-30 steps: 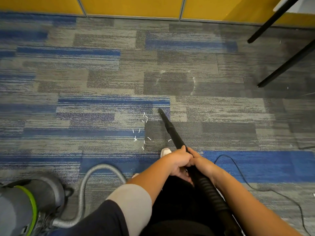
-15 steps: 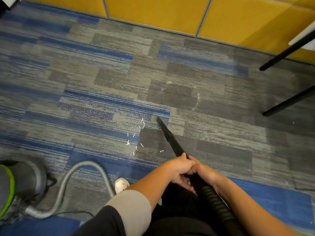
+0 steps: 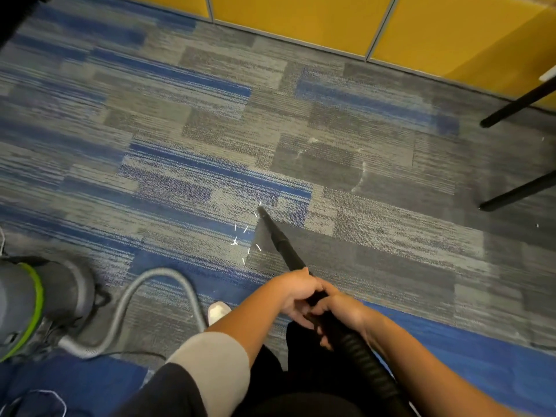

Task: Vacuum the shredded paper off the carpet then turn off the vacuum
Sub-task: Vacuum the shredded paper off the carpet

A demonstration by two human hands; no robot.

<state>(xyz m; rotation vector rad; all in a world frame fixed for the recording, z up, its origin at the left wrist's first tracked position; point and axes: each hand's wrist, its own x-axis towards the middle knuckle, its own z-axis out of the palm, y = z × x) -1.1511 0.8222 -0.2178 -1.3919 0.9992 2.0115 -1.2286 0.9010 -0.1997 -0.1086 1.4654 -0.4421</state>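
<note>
Wand (image 3: 284, 248) in left grip (image 3: 296, 296) & right grip (image 3: 343, 314), both curled round it; tip at paper shreds (image 3: 236, 242).

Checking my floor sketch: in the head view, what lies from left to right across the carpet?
vacuum canister → grey hose → white shoe → shredded paper → black wand → black furniture legs

Navy sleeve (image 3: 168, 392), beige cuff (image 3: 210, 365), black trousers (image 3: 316, 374)
</note>
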